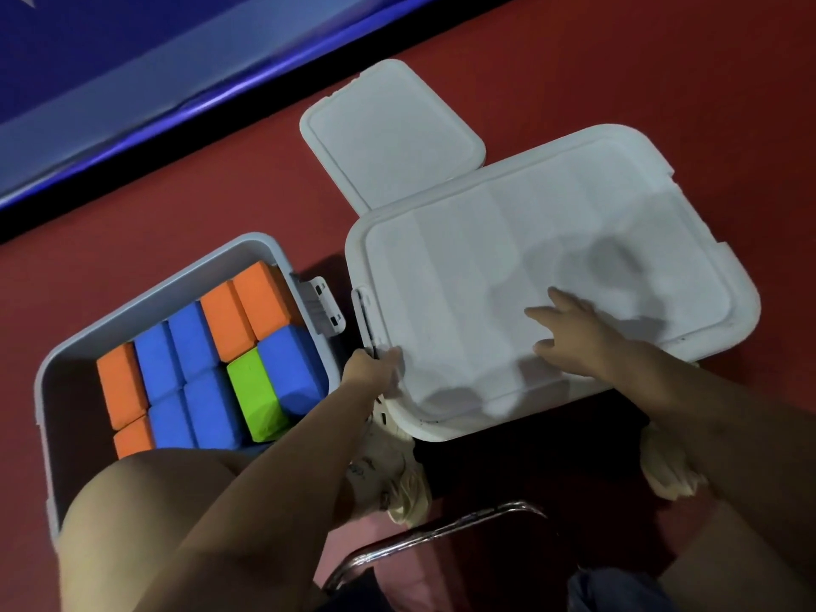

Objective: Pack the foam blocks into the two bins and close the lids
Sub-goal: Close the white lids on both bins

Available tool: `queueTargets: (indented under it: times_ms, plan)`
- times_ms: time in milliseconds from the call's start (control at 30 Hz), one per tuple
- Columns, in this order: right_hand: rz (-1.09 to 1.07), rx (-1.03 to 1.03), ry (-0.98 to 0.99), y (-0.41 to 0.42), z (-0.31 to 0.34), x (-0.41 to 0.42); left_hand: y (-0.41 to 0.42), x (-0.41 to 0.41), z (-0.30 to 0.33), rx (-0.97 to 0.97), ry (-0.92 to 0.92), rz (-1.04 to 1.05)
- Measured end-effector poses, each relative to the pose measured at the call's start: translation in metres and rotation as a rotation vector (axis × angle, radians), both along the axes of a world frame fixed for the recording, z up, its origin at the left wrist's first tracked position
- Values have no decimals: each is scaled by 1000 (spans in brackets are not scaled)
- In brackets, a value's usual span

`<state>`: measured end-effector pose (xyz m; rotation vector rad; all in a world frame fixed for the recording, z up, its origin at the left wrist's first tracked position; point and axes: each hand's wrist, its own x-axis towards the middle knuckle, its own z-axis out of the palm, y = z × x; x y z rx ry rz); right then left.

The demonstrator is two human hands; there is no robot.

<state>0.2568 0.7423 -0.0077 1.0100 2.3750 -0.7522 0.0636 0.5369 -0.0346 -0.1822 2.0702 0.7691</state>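
Observation:
An open white bin point(53, 390) at the left holds several foam blocks: orange point(254, 302), blue point(194, 342) and one green point(254, 390). At the right a larger white lid point(508, 267) covers the second bin. My left hand point(373, 368) grips that lid's left edge near its latch. My right hand point(574, 333) lies flat on top of the lid with fingers spread. A smaller loose lid point(388, 134) lies on the floor behind, partly under the large lid.
The floor is a red mat point(618, 59) with a blue padded border point(132, 103) at the back left. My knees, my feet in light shoes point(393, 470) and a chrome chair rail point(441, 532) fill the front.

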Motion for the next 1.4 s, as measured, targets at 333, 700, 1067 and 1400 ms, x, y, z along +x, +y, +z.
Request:
queueTargets:
  times_ms: [333, 700, 1067, 1400]
  plan:
    - [12, -8, 39, 1, 1, 7, 5, 1, 8, -128, 200, -214]
    - [0, -61, 58, 17, -9, 10, 6, 4, 8, -204, 277, -334]
    - [-33, -58, 64, 35, 2, 14, 26, 12, 35, -120, 474, -510]
    - [-586, 112, -63, 133, 6, 102, 132, 90, 71, 252, 492, -796]
